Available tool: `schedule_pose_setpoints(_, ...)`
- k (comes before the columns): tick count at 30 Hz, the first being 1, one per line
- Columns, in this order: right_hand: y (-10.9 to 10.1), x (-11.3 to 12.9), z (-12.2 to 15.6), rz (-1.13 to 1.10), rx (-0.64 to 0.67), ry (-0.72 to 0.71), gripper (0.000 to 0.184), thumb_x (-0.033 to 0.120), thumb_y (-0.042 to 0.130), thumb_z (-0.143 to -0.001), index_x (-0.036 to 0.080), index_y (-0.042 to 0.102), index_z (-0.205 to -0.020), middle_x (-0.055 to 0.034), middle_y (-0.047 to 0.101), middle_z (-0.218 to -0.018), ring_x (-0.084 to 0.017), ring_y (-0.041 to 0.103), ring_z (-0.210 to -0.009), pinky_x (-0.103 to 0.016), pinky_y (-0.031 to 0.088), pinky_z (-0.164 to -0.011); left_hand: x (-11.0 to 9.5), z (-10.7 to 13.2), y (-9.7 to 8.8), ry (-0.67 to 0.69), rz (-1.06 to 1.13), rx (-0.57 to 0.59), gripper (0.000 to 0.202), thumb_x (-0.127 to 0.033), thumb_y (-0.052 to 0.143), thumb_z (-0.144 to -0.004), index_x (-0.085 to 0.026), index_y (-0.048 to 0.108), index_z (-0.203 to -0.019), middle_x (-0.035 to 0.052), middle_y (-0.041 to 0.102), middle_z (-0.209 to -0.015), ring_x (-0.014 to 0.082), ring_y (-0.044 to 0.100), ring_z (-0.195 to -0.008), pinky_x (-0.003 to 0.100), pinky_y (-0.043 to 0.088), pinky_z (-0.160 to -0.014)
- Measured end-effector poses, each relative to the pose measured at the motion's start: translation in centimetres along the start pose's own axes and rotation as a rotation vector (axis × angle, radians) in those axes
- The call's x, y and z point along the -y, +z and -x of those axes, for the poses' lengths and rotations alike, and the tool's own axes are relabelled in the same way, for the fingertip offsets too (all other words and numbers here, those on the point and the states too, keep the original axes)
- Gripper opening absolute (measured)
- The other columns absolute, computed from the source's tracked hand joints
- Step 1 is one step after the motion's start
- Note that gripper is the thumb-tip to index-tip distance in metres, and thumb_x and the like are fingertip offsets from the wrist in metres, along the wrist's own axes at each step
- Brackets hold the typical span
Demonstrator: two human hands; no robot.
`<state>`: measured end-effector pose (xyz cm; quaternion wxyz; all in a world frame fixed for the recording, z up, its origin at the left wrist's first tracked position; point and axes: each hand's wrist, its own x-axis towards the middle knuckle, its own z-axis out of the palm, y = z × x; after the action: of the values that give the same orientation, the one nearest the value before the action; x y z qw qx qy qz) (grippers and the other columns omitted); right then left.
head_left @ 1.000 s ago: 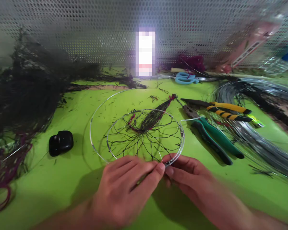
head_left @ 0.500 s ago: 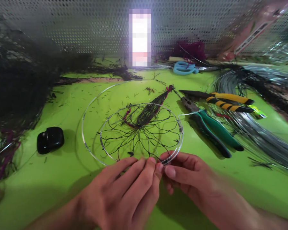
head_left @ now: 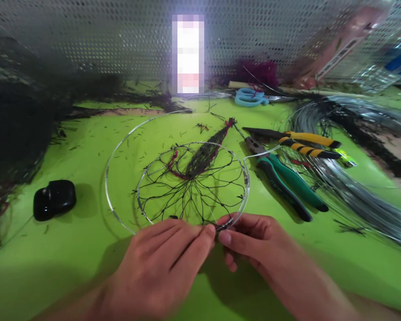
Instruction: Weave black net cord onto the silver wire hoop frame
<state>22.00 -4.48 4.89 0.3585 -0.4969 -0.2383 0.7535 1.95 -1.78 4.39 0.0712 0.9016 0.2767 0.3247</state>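
A round wire hoop [head_left: 247,189] with black netting [head_left: 191,189] tied across it is held low over the green table. The netting's gathered end, a dark bundle [head_left: 205,156] with magenta thread, lies over the hoop's far side. My left hand [head_left: 165,263] is closed at the hoop's near edge, its fingertips pinched close to the wrapped part of the wire. Beside it, my right hand [head_left: 262,247] pinches the hoop between thumb and fingers. A loose wire length [head_left: 106,178] curves out to the left. The left fingertips' undersides are hidden.
Green-handled pliers [head_left: 284,183] and yellow-black pliers [head_left: 294,139] lie to the right, beside a wire coil [head_left: 350,191]. Blue scissors [head_left: 250,97] lie at the back. A black case [head_left: 55,199] sits left, near dark netting [head_left: 16,129]. A perforated panel [head_left: 120,44] stands behind.
My left fingers have drawn closer together and shifted slightly left along the hoop's near edge. The right hand keeps its pinch. The whole view has shifted a little.
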Motion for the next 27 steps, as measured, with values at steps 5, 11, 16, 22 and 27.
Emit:
schedule_pose_setpoints(5, -0.1, -0.2, 0.1, -0.015, -0.025, 0.058, 0.030, 0.039, 0.092, -0.071, 0.021, 0.078, -0.091, 0.0005, 0.071, -0.078, -0.010, 0.061, -0.063, -0.020, 0.045, -0.061, -0.3, 0.1, 0.0, -0.059, 0.051, 0.020, 0.020, -0.013, 0.045, -0.105, -0.017, 0.064, -0.106, -0.0009, 0.076, -0.086, 0.0127, 0.072, -0.071, 0.026, 0.059, -0.065)
schedule_pose_setpoints(11, 0.0, -0.2, 0.1, -0.031, -0.025, 0.050, 0.029, 0.036, 0.093, -0.070, 0.020, 0.078, -0.089, 0.0009, 0.071, -0.080, -0.008, 0.060, -0.061, -0.020, 0.047, -0.061, -0.6, -0.4, -0.1, -0.095, 0.052, -0.002, 0.015, -0.010, 0.053, -0.102, -0.016, 0.066, -0.098, -0.0030, 0.074, -0.076, 0.0103, 0.067, -0.060, 0.025, 0.054, -0.056)
schedule_pose_setpoints(16, 0.1, 0.0, 0.2, -0.010, -0.013, 0.000, 0.023, 0.037, 0.090, -0.074, 0.020, 0.079, -0.085, 0.0019, 0.068, -0.073, -0.009, 0.058, -0.064, -0.020, 0.047, -0.064, -0.8, -0.7, -0.1, -0.152, 0.036, -0.013, 0.010, -0.011, 0.063, -0.098, -0.019, 0.066, -0.092, -0.0052, 0.077, -0.079, 0.0104, 0.070, -0.060, 0.027, 0.056, -0.060)
schedule_pose_setpoints(22, 0.1, 0.1, 0.3, -0.039, 0.012, -0.048, 0.017, 0.033, 0.089, -0.076, 0.022, 0.080, -0.085, 0.0004, 0.071, -0.079, -0.011, 0.058, -0.068, -0.022, 0.048, -0.066, -1.0, -0.7, -0.2, -0.329, 0.125, 0.019, 0.006, -0.027, 0.065, -0.099, -0.024, 0.070, -0.098, -0.0071, 0.081, -0.085, 0.0118, 0.075, -0.069, 0.026, 0.058, -0.066)
schedule_pose_setpoints(27, 0.2, 0.0, 0.3, -0.024, -0.004, -0.027, 0.016, 0.034, 0.089, -0.075, 0.023, 0.082, -0.084, 0.0003, 0.070, -0.073, -0.012, 0.057, -0.067, -0.023, 0.047, -0.065, -1.0, -1.1, -0.6, -0.627, 0.302, 0.146, 0.019, -0.033, 0.078, -0.088, -0.028, 0.077, -0.106, -0.0058, 0.082, -0.093, 0.0176, 0.077, -0.078, 0.029, 0.060, -0.069)
